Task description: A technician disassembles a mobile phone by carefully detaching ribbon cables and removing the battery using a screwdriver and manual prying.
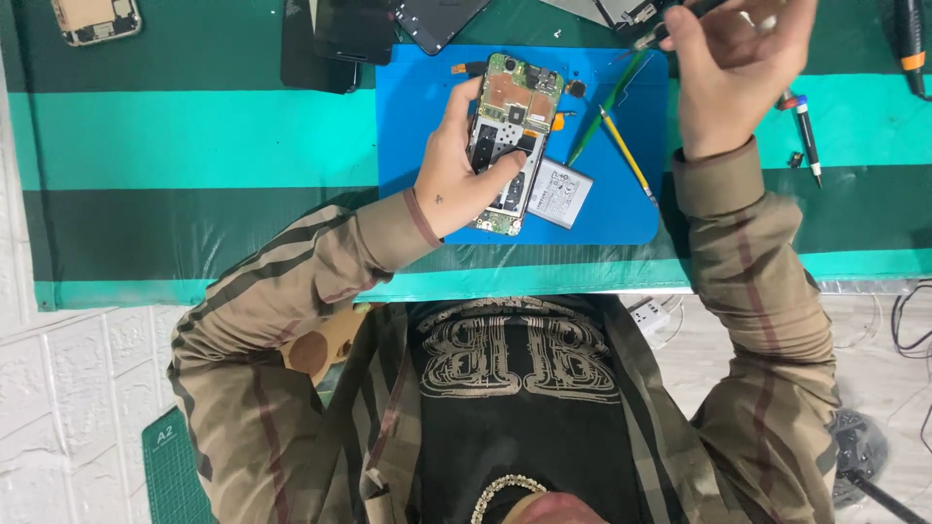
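Hands: 2, left hand [454, 180], right hand [738, 58].
Opened phone with exposed circuit board [513, 121]: 1, in left hand.
Loose flat battery [560, 192]: 1.
Blue work mat [621, 209]: 1.
Thin pry tools on mat: 2, green tool [607, 109], yellow tool [626, 155].
Dark tool [655, 34] in right hand: 1.
Pen-shaped driver [806, 131] right of mat: 1.
Dark phone panels [354, 34] at top edge: at least 2.
Gold-framed phone body [95, 19] at top left: 1.
Green cutting mat [175, 475] at lower left: 1.
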